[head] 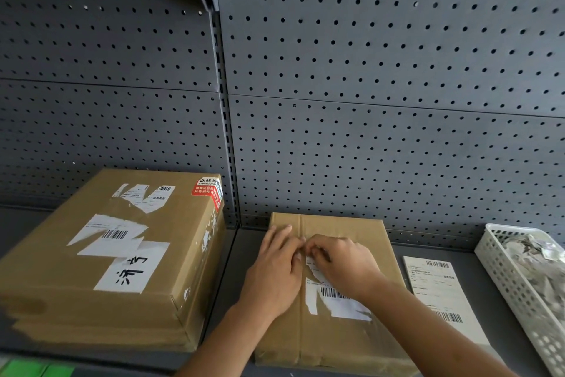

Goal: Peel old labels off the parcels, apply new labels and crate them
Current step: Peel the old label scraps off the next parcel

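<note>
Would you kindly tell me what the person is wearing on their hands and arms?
Nothing shows: the left hand and right hand are bare, without gloves, rings or a watch, and both forearms are bare, with no sleeve in view.

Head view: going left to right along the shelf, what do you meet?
Large parcel → small parcel bearing a torn old label → loose label sheet → white basket of paper scraps.
</note>
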Demonstrator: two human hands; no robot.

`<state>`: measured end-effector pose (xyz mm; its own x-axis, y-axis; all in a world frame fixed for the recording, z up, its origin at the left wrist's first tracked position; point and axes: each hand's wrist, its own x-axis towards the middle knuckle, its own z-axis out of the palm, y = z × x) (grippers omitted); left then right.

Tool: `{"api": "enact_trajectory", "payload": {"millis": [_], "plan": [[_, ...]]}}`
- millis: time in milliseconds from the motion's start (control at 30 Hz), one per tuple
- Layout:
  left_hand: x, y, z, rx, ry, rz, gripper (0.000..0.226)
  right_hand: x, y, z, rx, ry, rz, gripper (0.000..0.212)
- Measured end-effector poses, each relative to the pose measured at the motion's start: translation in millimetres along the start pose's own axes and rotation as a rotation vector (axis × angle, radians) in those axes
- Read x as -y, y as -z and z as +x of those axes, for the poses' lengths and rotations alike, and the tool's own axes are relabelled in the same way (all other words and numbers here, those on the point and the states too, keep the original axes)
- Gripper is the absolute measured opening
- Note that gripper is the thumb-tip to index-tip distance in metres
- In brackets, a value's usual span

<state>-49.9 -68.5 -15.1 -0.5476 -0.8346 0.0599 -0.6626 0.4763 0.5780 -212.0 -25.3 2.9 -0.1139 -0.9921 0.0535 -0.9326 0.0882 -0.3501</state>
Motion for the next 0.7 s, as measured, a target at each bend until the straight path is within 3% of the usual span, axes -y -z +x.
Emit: {"api": "enact_trajectory", "payload": {"millis": [533,700], "plan": [[0.6,-0.5,1.1,-0.011,-0.002,0.000,0.034,-7.1,0.5,-7.4,-0.098,0.034,0.166,0.015],[0.8,-0.3,0.3,-0.003,-0.001,-0.003,0.033,-7.7,-5.3,0.8,-0.132,0.164,0.034,0.017]]}}
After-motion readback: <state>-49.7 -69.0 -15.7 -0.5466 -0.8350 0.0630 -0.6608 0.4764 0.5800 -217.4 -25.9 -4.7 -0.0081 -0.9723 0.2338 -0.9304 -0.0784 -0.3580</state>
